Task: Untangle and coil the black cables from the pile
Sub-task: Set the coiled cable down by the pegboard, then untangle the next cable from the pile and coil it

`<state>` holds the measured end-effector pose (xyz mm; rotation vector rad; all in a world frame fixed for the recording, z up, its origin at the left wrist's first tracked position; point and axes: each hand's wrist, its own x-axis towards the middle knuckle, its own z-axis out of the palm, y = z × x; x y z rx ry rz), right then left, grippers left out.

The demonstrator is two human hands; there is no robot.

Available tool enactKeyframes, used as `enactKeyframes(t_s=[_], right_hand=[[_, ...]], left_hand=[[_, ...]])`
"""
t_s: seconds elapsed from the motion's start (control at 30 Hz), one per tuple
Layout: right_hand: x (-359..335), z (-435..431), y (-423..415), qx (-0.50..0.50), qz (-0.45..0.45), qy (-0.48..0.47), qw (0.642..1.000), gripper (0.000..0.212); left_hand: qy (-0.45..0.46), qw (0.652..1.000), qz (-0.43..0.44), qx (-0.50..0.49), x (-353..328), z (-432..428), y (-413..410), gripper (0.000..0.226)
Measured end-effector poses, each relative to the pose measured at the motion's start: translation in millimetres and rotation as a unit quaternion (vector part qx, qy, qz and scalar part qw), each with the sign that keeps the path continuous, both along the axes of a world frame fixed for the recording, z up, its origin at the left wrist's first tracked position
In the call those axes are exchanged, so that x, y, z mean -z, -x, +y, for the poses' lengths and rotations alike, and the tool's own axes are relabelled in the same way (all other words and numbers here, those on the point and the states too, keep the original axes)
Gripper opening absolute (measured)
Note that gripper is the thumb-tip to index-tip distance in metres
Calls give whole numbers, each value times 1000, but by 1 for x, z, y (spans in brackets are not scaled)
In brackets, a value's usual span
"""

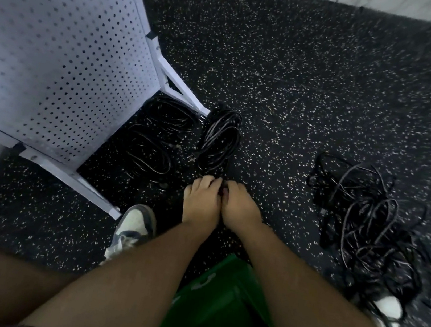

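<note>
A tangled pile of black cables (365, 222) lies on the speckled floor to the right. A coiled black cable (219, 138) rests on the floor straight ahead, its near end running under my fingers. My left hand (201, 203) and my right hand (241, 209) sit side by side, knuckles touching, both closed on that near end. Two more coiled black cables lie to the left of it, one (171, 117) by the stand's foot and one (148, 153) nearer to me.
A white perforated panel (58, 50) on white metal feet (180, 88) stands at the left, close to the coils. My left shoe (135, 224) and right shoe (388, 309) rest on the dark speckled floor (305, 78). A green garment (217, 309) hangs below my arms.
</note>
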<state>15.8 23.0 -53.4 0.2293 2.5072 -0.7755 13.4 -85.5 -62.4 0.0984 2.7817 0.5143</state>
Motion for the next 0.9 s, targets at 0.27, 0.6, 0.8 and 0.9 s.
enactKeyframes(t_s=[0.27, 0.6, 0.8, 0.9], right_hand=[[-34, 113, -47, 68, 27, -77, 994, 39], [-16, 235, -97, 156, -66, -106, 980, 43], [0, 246, -88, 330, 9, -13, 944, 34], [-9, 241, -84, 351, 58, 41, 934, 36]], left_hand=[[-32, 979, -23, 199, -15, 106, -8, 49], [-17, 933, -187, 308, -14, 248, -13, 54], [-190, 940, -252, 131, 6, 269, -15, 40], [-253, 929, -260, 69, -4, 271, -11, 36]])
